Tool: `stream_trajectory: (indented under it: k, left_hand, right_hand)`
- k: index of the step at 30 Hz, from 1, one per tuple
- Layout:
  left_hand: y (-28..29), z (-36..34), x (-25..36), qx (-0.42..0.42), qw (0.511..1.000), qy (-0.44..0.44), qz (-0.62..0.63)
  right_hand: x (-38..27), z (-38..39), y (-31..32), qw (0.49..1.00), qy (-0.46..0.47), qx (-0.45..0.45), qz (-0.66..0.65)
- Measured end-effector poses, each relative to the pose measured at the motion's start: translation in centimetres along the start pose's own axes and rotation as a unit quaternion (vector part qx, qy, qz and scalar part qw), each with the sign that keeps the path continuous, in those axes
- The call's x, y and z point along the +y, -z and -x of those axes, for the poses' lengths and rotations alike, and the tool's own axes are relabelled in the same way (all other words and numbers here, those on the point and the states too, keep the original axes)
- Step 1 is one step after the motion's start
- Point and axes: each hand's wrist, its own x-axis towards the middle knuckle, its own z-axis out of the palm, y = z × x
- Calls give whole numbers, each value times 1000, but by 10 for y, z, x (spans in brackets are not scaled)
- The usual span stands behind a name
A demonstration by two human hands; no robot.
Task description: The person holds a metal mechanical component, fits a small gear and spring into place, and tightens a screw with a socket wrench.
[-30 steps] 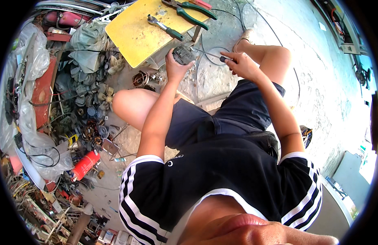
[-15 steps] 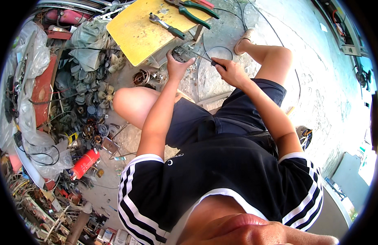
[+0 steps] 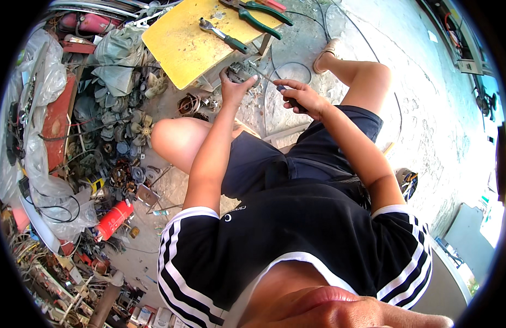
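Observation:
My left hand [image 3: 235, 90] is closed round a grey metal part [image 3: 243, 70], a small motor-like housing whose details are too small to make out. In my right hand [image 3: 310, 99] is a screwdriver [image 3: 292, 99] with a dark handle. Its thin shaft points up and left at the metal part; whether the tip touches it I cannot tell. Both hands are above the floor, just in front of a yellow-topped stool [image 3: 182, 46]. On the stool lie a ratchet wrench [image 3: 223, 35] with a green handle and large green-handled cutters [image 3: 255, 16].
A red-handled tool [image 3: 273, 5] lies at the stool's far edge. Copper-wound motor parts [image 3: 190, 104] sit on the floor beside my left knee. Heaped scrap parts [image 3: 119, 120], plastic sheeting [image 3: 51, 71] and a red cylinder [image 3: 114, 220] crowd the left. Cables [image 3: 362, 33] cross the concrete floor.
My right hand has shifted its grip on the screwdriver: the handle now lies across the palm with the fingers loosened and lifted. My left hand and the metal part have barely moved.

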Motion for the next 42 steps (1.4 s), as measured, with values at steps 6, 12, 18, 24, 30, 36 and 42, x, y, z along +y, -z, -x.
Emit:
stream_trajectory:
  k: [6, 12, 18, 24, 30, 36, 42]
  left_hand:
    - [0, 0, 2, -14, 998, 15, 56]
    - [2, -5, -8, -8, 999, 1, 42]
    - [-1, -13, -34, 29, 999, -22, 1]
    - [-1, -12, -33, 70, 997, 6, -15]
    - [-1, -20, -54, 101, 990, 30, -98]
    - [1, -24, -68, 60, 993, 48, -85]
    - [-1, -30, -83, 91, 989, 76, -87]
  right_hand:
    - [-1, -5, -2, 1000, -7, -11, -4]
    - [9, -18, -11, 999, 2, 36, 33]
    - [13, -36, -16, 999, -20, 40, -3]
    - [13, -48, -25, 998, -25, 46, -19]
    - [18, -63, -28, 989, 17, 72, 125]
    - [36, -67, -35, 953, 87, 161, 241]
    - [58, -66, -47, 915, 172, 206, 299]
